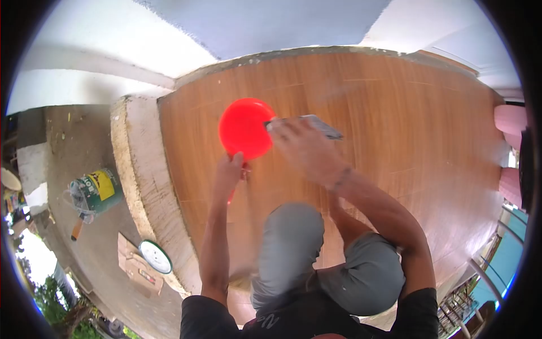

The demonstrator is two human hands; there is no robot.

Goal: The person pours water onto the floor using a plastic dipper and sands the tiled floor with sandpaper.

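My left hand (pixel 229 170) is closed around the handle of a round red plastic dipper (pixel 245 129), held over the wood-look floor. A bit of red handle shows below the fingers; the inside of the bowl is a flat, bright red with no detail. At the dipper's right edge is my right hand (pixel 302 146), smeared slightly by motion. Its fingers are wrapped over a flat grey item (pixel 323 127) with a dark end near the dipper's rim. The hand covers the middle of that item, so its kind cannot be made out.
A low ledge (pixel 148 152) borders the brown tiled floor (pixel 395 141) on the left. Beyond it stand a green paint bucket (pixel 97 191) with a wooden-handled tool (pixel 77 227), a white lid (pixel 155 256) and cardboard (pixel 133 264). A partly grey-painted wall (pixel 282 25) rises ahead. Pink objects (pixel 510 120) stand far right.
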